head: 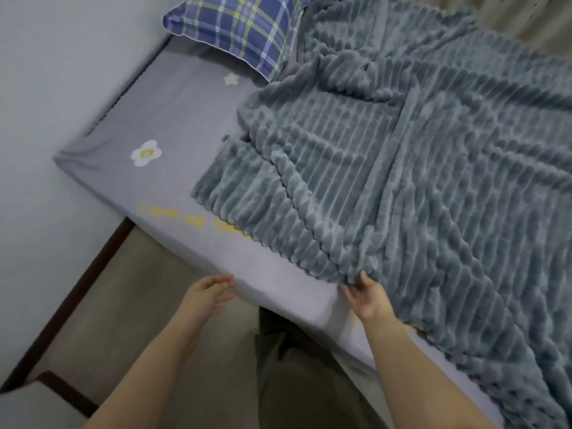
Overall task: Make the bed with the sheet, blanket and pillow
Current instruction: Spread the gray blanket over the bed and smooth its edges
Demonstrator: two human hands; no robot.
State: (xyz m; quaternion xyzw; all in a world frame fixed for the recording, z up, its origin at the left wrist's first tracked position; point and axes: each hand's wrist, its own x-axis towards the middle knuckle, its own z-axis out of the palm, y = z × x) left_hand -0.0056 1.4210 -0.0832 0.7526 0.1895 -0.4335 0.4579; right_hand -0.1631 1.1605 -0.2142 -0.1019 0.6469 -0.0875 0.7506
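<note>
A grey ribbed fleece blanket (418, 181) lies rumpled over most of the bed, with one corner folded back near the middle. Under it a lilac fitted sheet (173, 119) with white flowers and yellow lettering covers the mattress. A blue plaid pillow (238, 29) rests at the head of the bed, partly under the blanket's top edge. My right hand (368, 297) pinches the blanket's near edge at the side of the mattress. My left hand (210, 294) hovers open just off the mattress edge, fingers spread, holding nothing.
A pale wall (55, 88) runs along the left of the bed, with a dark skirting board (80, 289) at its foot. Beige floor (139, 305) lies beside the bed. My trouser leg (294, 382) stands against the mattress side.
</note>
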